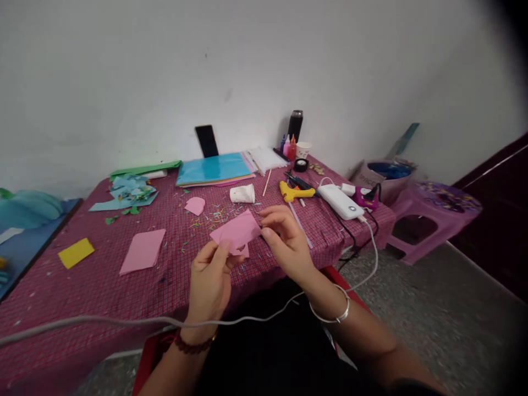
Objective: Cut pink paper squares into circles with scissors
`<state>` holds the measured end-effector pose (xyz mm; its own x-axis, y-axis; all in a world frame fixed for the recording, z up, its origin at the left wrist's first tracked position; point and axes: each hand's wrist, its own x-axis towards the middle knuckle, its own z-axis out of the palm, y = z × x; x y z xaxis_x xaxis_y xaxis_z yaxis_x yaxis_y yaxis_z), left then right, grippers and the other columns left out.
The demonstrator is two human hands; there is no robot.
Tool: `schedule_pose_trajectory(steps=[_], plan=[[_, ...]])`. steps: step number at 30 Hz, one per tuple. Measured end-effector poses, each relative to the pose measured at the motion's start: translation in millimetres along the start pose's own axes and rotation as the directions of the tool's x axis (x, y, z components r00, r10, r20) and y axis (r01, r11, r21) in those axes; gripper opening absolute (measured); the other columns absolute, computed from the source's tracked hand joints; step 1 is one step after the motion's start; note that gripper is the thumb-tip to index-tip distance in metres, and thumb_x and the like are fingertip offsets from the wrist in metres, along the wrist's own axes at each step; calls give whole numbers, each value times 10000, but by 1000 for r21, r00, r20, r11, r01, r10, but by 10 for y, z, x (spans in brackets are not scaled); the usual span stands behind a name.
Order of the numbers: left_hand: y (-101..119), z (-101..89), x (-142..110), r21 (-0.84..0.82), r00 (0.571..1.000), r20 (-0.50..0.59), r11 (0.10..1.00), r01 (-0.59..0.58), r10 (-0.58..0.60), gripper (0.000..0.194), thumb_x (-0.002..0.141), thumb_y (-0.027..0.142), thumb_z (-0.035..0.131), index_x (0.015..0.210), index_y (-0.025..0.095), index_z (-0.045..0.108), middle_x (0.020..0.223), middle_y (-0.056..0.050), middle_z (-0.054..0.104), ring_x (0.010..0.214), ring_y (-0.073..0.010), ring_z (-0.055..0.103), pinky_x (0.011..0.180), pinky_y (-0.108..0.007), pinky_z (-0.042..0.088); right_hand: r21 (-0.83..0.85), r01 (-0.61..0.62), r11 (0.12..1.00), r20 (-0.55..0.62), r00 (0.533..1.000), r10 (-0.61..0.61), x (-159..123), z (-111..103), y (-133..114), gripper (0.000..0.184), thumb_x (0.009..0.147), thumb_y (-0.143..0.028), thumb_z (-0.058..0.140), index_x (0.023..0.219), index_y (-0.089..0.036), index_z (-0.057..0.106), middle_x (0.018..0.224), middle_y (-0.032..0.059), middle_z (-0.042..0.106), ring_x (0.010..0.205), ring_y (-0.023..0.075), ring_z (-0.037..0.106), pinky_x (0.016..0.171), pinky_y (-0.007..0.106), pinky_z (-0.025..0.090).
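Pink paper (239, 230) is pinched between the thumb and fingers of my left hand (212, 275), above the table's near edge. A cut-out or dark mark shows at the paper's lower edge, and a smaller pink piece hangs just below it. My right hand (289, 242) is closed at the paper's right corner. A small dark thing shows at its fingertips, too little of it to name. Beyond the hands, a white paper cup (242, 193) lies on its side among thin coloured scraps. To the left are a rounded pink paper piece (195, 205) and a stack of pink paper (143, 251).
A yellow glue gun (296, 192) and a white power bank (340, 202) lie at right; its white cable crosses in front of me. Blue folders (214, 169), a phone (207, 141) and a black bottle (295, 125) are at the back. Yellow paper (76, 253) lies left.
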<state>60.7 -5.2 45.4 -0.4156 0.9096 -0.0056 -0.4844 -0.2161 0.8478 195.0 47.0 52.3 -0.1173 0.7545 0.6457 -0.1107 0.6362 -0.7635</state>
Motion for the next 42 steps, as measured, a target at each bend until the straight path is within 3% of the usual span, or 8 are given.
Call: schedule_pose_trajectory(steps=[3,7,11,14,21,42], plan=[[-38,2,-26,69,999,42,997,-20,17,141,707,261,757,814,173,728,849,-32,723,742,-144,666,643,-237,565,-81,9,997,117,993,1,108,-72,-56,77,869,-214,593,941,-234,613,1009,48,572,960,179,560,758,313,481],[-34,3,-66,141,996,94,990,-24,11,140,731,249,739,850,175,733,910,-44,730,839,-174,677,741,-281,570,-124,6,992,180,983,17,180,-126,-88,19,838,-190,607,852,-203,608,922,30,585,872,155,559,715,289,461],[-15,20,-83,117,990,138,993,22,-38,208,754,267,719,944,182,721,994,-63,728,905,-192,677,779,-301,571,-46,-189,981,229,954,195,184,-121,-81,140,821,-215,595,693,-192,546,707,-17,541,656,119,500,597,262,413],[-23,30,-72,61,987,130,994,88,-96,242,780,333,690,951,163,710,1006,-87,730,939,-217,676,783,-324,578,19,-290,957,201,939,281,146,-67,-41,164,801,-224,590,657,-192,518,641,-33,510,590,108,458,551,252,380],[-56,21,-26,-16,981,132,989,145,-142,224,820,323,649,940,142,703,1055,-101,722,950,-213,678,795,-308,580,10,-256,967,66,965,255,21,46,71,138,777,-194,562,654,-196,500,652,-29,500,608,121,471,576,260,386],[-53,18,-11,-57,973,132,978,200,-191,230,835,316,633,934,123,712,1060,-115,718,931,-207,681,788,-308,595,-10,-233,972,42,972,233,-42,32,143,131,780,-165,553,663,-197,503,673,-27,495,622,125,462,584,264,368]])
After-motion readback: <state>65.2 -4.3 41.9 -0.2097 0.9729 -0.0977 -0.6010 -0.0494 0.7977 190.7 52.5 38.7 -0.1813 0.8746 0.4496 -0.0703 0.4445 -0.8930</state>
